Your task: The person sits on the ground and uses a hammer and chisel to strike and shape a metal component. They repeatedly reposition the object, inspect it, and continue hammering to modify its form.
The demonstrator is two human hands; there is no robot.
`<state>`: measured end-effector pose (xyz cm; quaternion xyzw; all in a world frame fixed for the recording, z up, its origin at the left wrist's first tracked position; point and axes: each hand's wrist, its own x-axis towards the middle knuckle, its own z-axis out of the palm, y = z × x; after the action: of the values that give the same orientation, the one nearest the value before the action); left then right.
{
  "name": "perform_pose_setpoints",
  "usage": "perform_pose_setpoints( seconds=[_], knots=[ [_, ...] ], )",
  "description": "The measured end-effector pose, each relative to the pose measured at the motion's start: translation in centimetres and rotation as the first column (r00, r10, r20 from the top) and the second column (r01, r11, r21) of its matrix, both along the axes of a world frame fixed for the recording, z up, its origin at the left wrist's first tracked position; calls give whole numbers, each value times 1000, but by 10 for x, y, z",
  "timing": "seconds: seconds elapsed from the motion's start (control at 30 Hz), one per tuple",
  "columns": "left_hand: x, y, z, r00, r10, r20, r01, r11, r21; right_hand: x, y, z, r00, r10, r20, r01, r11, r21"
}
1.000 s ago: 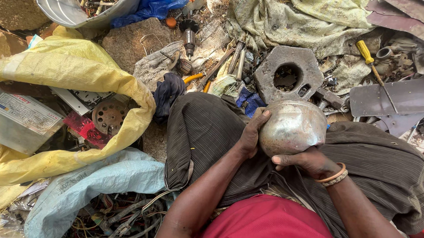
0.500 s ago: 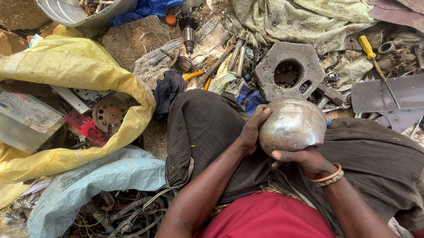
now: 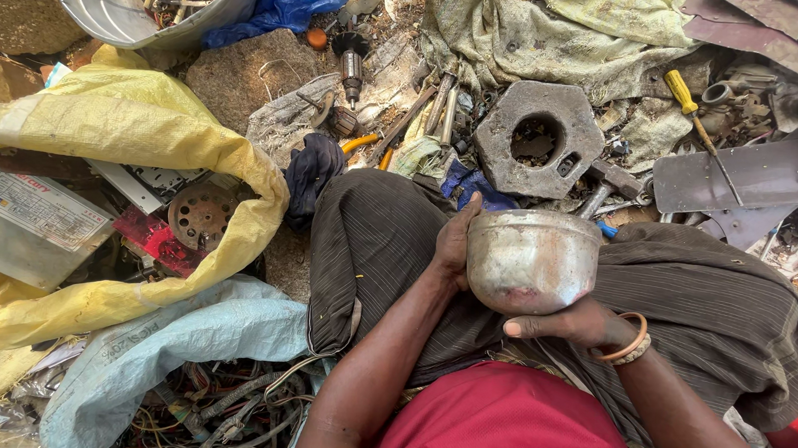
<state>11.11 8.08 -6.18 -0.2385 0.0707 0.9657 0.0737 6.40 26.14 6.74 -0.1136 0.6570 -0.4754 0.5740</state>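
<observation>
The person sits on the ground and holds a dented metal bowl [image 3: 531,259] over the lap, between both hands. The left hand [image 3: 455,242] presses flat against the bowl's left side, fingers together, thumb up at the rim. The right hand [image 3: 572,324] cups the bowl from below, its fingers curled under the bottom, with bangles [image 3: 632,341] on the wrist. Just beyond the bowl lies a grey hexagonal metal block [image 3: 538,135]. At the left, an open yellow sack [image 3: 125,130] holds scrap.
</observation>
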Motion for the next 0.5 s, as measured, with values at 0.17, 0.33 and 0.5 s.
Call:
perform_pose_setpoints(
  seconds=[0.17, 0.33, 0.5],
  knots=[
    [1, -3, -3, 997, -49, -65, 47, 999, -24, 2, -2, 4, 999, -18, 48, 18, 1000, -1],
    [-1, -4, 0, 995, -103, 19, 104, 988, -111, 6, 1, -4, 993, -23, 117, 20, 999, 25],
    [-2, -7, 6, 994, -109, -21, 107, 990, -94, 11, 10, -15, 987, -45, 153, 38, 998, 46]
  ],
)
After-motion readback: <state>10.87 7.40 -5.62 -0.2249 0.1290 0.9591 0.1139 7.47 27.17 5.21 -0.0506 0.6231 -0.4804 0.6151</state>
